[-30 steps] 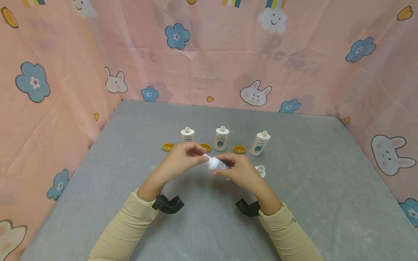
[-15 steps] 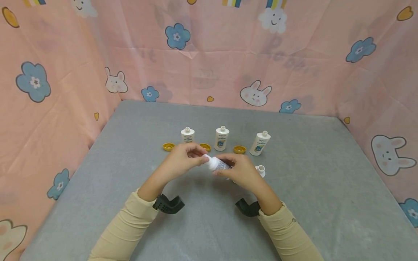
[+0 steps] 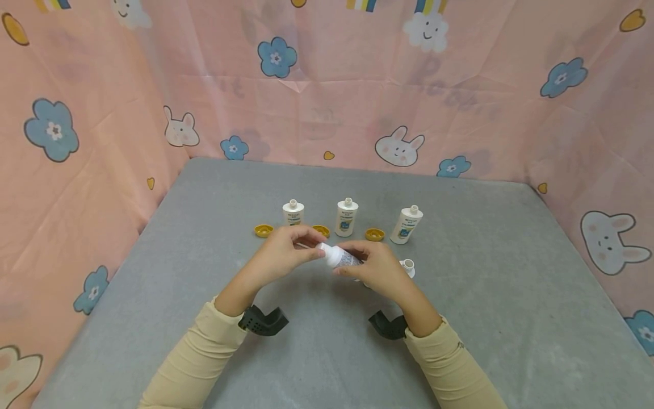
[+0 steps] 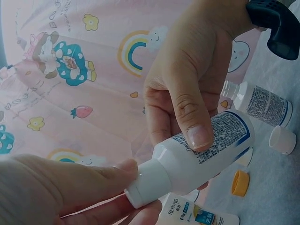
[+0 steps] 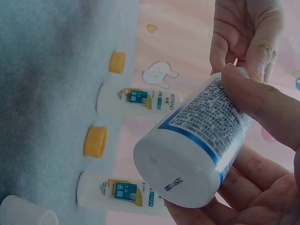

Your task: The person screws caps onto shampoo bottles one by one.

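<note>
My right hand (image 3: 375,264) grips a white bottle (image 3: 348,259) with a finely printed label, tilted above the table. On the bottle's neck sits a white cap (image 4: 149,182), which my left hand (image 3: 281,250) pinches between thumb and fingers. Seen from the right wrist, the printed bottle's base (image 5: 178,168) faces the camera. Partly behind my right hand stands a second printed white bottle (image 4: 265,104) with a bare threaded neck. Next to it rests a loose white cap (image 4: 282,139).
Farther back stand three cream bottles with bare necks: a left one (image 3: 293,211), a middle one (image 3: 347,217) and a right one (image 3: 406,225). Yellow caps lie among them, including a left cap (image 3: 263,230) and a right cap (image 3: 374,234). A pink patterned cloth (image 3: 327,113) surrounds the grey table (image 3: 485,318).
My left thumb and fingers have shifted slightly on the white cap, the thumb now a little lower. The right hand and the bottle stay almost still.
</note>
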